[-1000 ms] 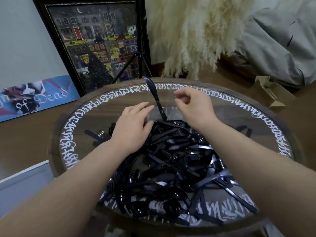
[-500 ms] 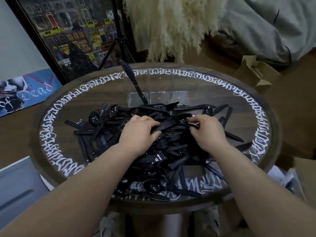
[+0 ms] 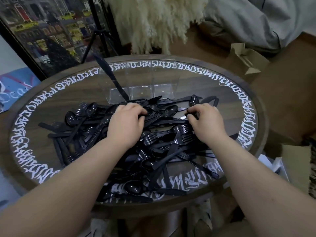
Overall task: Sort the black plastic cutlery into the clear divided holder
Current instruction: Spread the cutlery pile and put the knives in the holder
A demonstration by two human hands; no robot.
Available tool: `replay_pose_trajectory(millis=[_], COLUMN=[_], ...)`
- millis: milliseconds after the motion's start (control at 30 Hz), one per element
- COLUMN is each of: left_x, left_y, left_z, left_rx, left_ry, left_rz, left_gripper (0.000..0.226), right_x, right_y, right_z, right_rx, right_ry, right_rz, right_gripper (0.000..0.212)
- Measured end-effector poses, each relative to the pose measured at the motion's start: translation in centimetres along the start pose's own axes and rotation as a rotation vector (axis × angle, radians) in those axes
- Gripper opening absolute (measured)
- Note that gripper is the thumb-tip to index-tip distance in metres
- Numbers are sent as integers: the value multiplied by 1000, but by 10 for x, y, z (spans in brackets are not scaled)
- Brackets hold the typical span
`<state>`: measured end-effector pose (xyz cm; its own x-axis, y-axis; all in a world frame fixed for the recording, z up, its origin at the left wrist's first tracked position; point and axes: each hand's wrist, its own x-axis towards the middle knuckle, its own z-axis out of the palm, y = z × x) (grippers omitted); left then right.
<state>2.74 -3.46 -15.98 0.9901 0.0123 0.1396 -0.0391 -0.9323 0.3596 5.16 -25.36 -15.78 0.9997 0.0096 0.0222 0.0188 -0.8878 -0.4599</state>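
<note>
Both hands are down in the heap of black cutlery (image 3: 153, 142) on the round bench (image 3: 253, 134), having dropped from their raised position at the clear divided holder (image 3: 142, 82) a second ago. Compared with half a second ago, they sit slightly farther apart and nearer the far edge of the heap. The left hand (image 3: 124, 127) lies knuckles-up with fingers (image 3: 140, 113) curled into the pile, gripping handles beneath it; exactly which pieces cannot be told. The right hand (image 3: 205, 124) has its fingers curled narrow round the stem of a spoon (image 3: 194, 100), whose bowl points away toward the holder. The holder stands at the far side of the bench, just beyond the heap, and appears to have three compartments. One black knife (image 3: 111, 77) stands tilted in its left compartment, unchanged from the earlier frames; the other compartments show no contents. The heap of forks, spoons and knives remains unsorted, spread from the holder's base to the near rim. The view has tipped further downward, so more of the near bench edge shows. A framed picture (image 3: 51, 31), pampas plumes (image 3: 153, 23) and a cardboard box (image 3: 246, 60) stand behind the bench.
</note>
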Motion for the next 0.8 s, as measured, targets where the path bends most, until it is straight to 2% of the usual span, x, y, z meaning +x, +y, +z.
replay_pose_trajectory(millis=[133,300,500,700,800], left_x=[20,41,70,79,83], left_y=[9,27,53,62,68], left_z=[6,18,36,44,43], left_rx=[72,95,174,251,291], left_ry=[-11,-80,-195,-172,-187], left_rz=[92,180,184,167,151], left_gripper=[34,36,31,26,26], right_x=[8,38,57,53,56], right_y=[11,12,44,70,75], right_z=[-3,-2,-9,-9,-12], right_rx=[0,-27,-116,-44,-39], right_ry=[62,32,56,94,68], right_rz=[35,-6,152,209,161], right_gripper=[31,33,36,34,35])
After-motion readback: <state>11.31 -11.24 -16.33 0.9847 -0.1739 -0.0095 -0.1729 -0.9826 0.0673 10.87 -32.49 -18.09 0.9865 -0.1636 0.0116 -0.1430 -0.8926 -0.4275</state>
